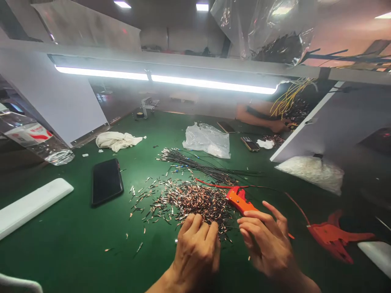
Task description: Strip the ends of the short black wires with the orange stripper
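My left hand is closed, fingertips bent down at the near edge of a pile of cut wire ends, and what it pinches is mostly hidden. A thin dark wire runs from beside it to the fingertips of my right hand. That hand pinches the wire, its upper fingers partly stretched. Behind it lies an orange wire stripper, jaws toward the pile and handles partly covered; I cannot tell whether the hand touches it. Beyond the pile, a bundle of black wires has metal terminals at its left end.
A second red-orange hand tool lies at right, blurred. Around the green table are a phone, a white bar, a cloth, a plastic bag and a water bottle. Another person's hand shows behind the right panel.
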`<state>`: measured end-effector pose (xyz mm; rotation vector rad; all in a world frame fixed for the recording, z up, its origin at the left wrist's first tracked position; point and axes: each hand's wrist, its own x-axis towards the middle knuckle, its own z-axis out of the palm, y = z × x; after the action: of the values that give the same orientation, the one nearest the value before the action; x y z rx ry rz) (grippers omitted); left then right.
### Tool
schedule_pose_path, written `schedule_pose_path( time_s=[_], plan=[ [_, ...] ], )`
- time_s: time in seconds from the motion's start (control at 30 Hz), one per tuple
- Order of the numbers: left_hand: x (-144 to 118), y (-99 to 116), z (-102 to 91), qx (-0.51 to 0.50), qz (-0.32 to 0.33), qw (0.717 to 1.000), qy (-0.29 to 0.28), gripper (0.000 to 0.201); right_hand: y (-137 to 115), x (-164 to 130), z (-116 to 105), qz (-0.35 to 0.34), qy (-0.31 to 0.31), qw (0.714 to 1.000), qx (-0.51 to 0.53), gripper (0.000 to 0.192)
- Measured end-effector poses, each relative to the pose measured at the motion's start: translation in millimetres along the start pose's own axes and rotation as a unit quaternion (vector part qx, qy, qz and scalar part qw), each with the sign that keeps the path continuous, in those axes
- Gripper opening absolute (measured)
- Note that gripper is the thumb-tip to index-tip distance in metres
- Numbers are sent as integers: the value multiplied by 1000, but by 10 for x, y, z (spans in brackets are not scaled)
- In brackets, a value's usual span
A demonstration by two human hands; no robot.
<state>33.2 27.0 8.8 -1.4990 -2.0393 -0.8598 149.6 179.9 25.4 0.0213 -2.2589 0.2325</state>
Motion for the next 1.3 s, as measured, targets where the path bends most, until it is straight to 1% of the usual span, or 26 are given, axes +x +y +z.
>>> schedule_pose_path(
  time_s=[0.13, 0.37, 0.47, 0.6, 0.77, 0.97, 1.1, 1.2, 1.27, 1.3],
  plan=[
    [-13, 18, 7, -9, 10, 1000, 6, 16, -2, -39, -24, -5, -1, 1000, 3, 15],
    [27, 47, -5, -26, 41, 999, 20, 13, -68, 41, -83, -14, 1, 1000, 4, 16],
    [38, 55, -15, -36, 52, 998, 16, 19, -95, 51, -93, -18, 2, 1000, 11, 16],
    [34, 47, -15, -47, 47, 998, 17, 19, -122, 57, -102, -36, -6, 999, 2, 15],
    [30, 36, -14, -56, 33, 998, 24, 16, -118, 58, -77, -35, -14, 999, 13, 16],
    [25, 36, -29, -78, 16, 997, 11, 25, -90, 46, -77, -30, -18, 999, 6, 16],
    [46, 8, -49, -87, 17, 996, 13, 23, -20, 64, -107, -15, -10, 1000, -20, 15],
    [66, -14, -69, -81, 20, 996, 21, 21, 73, 85, -137, 4, -7, 998, -64, 12],
    [77, -25, -82, -72, 25, 997, 26, 20, 167, 90, -158, 48, -23, 990, -133, 8],
    [82, -31, -88, -66, 28, 997, 29, 19, 223, 84, -167, 77, -37, 981, -174, 7]
  ],
)
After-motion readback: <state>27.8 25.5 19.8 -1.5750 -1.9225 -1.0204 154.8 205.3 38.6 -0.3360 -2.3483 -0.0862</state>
